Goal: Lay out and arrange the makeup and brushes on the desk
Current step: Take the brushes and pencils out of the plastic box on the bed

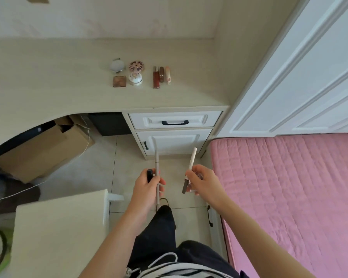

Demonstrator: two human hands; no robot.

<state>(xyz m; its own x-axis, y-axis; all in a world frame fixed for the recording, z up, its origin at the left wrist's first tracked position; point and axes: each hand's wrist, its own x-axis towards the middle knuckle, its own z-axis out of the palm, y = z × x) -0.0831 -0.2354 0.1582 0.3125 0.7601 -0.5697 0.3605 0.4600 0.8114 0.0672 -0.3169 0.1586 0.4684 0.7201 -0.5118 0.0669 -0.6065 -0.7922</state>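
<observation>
Under the curved tabletop at the left sits a cardboard box; far on the tabletop lie a round silver compact and a patterned round compact, with a square brown compact and a white lidded jar just nearer; right of these a row of lip tubes lies side by side; near, above the floor, the left hand is curled round a long slim pencil and a small black tube; the right hand pinches a pale pen with a dark lower end; a pink bed fills the right.
</observation>
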